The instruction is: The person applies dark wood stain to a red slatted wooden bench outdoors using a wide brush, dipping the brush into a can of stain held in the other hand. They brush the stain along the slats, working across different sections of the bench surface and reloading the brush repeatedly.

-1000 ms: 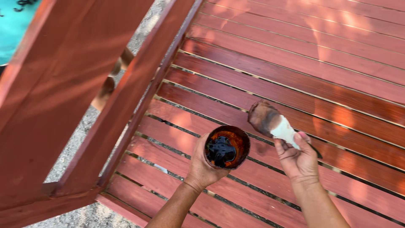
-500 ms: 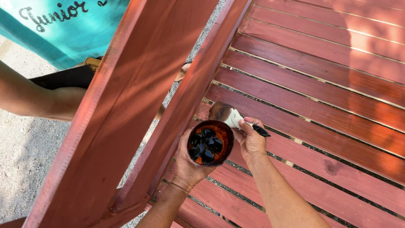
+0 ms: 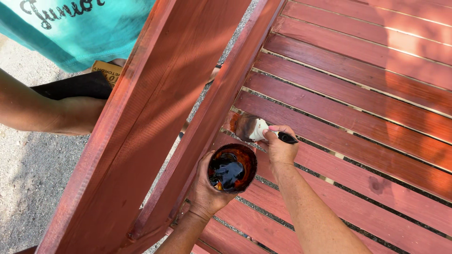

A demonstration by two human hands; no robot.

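Note:
My left hand (image 3: 203,188) grips a small round can (image 3: 232,168) filled with dark, glossy stain, held just above the red slats. My right hand (image 3: 280,146) holds a paintbrush (image 3: 253,128) with a pale ferrule and a black handle. Its dark bristles touch the end of a red-stained slat (image 3: 329,136), close beside the slanted red beam (image 3: 212,117). Brush and can sit a few centimetres apart.
A wide red-stained plank (image 3: 141,127) slants across the left half. Beyond it stands another person in a teal shirt (image 3: 84,28), with a forearm (image 3: 42,113) and something dark and flat (image 3: 70,87) in hand. Grey gravel (image 3: 28,188) lies below at the left.
The view swung left, bringing the slanted planks and the other person into sight. My right hand carried the brush from the open slats to the slat end beside the beam.

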